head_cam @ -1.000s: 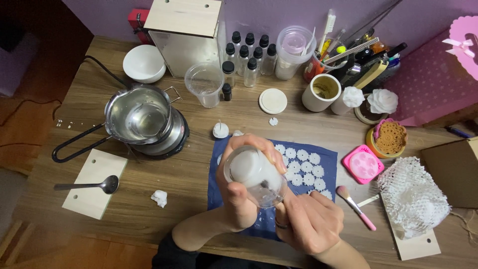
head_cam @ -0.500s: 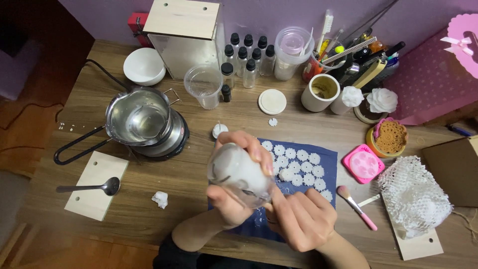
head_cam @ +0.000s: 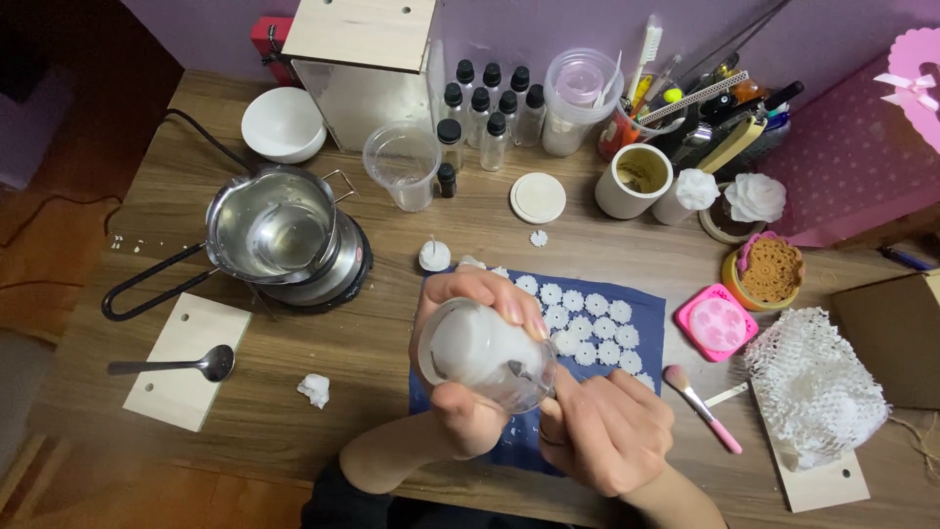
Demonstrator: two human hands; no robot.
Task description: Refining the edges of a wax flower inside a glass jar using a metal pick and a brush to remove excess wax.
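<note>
We see a wooden table (head_cam: 392, 392) crowded along its far edge and right side, with the freest room along the near edge on the left. Near the middle lies a dark blue mat (head_cam: 646, 323) dotted with small white flower shapes (head_cam: 587, 328); it reaches almost to the near edge, where both forearms come in.

The left hand (head_cam: 470, 392) is closed around a clear glass jar (head_cam: 487, 355) of white wax, fingers curled over the top and thumb underneath, holding it tipped on its side above the left part of the mat. The right hand (head_cam: 602, 431) sits just beside it, low and right, with its fingers bent toward the jar's mouth. It seems to pinch a thin dark tool there, though we cannot tell what it is or how firmly it is held.

To the left, a metal melting pot (head_cam: 279, 230) rests on a small hotplate (head_cam: 338, 279), its looped black handle (head_cam: 147, 289) pointing toward the left edge. Nearer us, a spoon (head_cam: 176, 365) lies on a pale wooden board (head_cam: 171, 392), and a white wax crumb (head_cam: 314, 389) sits between that board and the left forearm. To the right of the mat lie a pink silicone mould (head_cam: 717, 323) and a pink-handled brush (head_cam: 700, 407), with white honeycomb wrap (head_cam: 813, 387) close to the right edge. A clear plastic cup (head_cam: 403, 165) and black-capped bottles (head_cam: 490, 108) stand at the back.
</note>
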